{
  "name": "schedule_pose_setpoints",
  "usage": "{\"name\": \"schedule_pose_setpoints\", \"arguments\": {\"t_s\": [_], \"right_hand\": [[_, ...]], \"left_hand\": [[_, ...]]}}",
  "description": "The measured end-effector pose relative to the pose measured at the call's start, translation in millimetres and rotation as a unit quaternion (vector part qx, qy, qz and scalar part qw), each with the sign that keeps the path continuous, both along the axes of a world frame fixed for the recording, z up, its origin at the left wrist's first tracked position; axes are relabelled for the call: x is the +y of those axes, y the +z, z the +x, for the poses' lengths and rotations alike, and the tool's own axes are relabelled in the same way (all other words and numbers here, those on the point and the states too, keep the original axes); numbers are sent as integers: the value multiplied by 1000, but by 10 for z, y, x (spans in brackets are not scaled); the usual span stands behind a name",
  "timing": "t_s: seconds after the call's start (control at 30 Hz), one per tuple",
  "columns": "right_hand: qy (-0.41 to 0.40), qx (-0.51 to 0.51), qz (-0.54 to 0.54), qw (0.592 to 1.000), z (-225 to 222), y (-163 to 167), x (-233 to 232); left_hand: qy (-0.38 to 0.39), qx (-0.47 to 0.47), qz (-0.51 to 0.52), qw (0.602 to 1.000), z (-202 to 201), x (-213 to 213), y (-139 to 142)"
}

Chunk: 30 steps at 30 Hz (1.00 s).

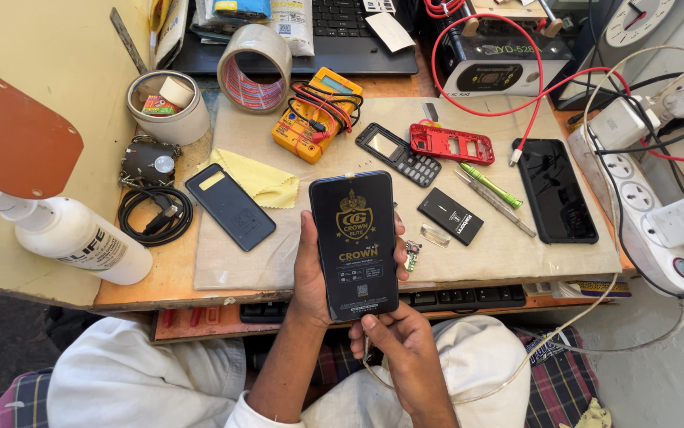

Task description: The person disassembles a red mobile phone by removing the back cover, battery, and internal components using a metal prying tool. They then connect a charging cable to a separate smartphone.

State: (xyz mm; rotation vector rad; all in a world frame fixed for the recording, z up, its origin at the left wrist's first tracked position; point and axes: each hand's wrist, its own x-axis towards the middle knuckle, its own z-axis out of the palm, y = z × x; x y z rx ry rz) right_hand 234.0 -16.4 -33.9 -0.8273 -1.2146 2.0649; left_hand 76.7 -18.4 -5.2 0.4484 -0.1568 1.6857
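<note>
My left hand [308, 273] grips a dark smartphone [354, 242] upright over the near edge of the bench, thumb on its left side, fingers behind. The phone's face carries a black protector sheet with gold print. My right hand [393, 337] sits below it, fingertips pinching the phone's bottom edge. A thin white cable runs under my right wrist.
On the beige mat [468, 254] lie a black phone [554, 190], a dark back cover [230, 206], yellow cloth [259, 178], keypad phone [399, 154], red frame [451, 143], black battery [450, 215], green and grey tools [491, 190]. Yellow multimeter [316, 113], tape roll [255, 57], spray bottle [72, 235], power strip [643, 198] surround it.
</note>
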Motion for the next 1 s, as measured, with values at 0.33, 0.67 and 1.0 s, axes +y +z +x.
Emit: {"name": "schedule_pose_setpoints", "arguments": {"t_s": [0.33,0.67,1.0], "right_hand": [[6,1,10,1000,12,-30,-9],[46,4,31,998,81,12,-33],[-23,-193,148,970,898,336,555]], "left_hand": [[31,24,-30,999,-9,-9,31],[35,34,-16,999,4,-13,91],[-8,5,-7,1000,-36,32,46]]}}
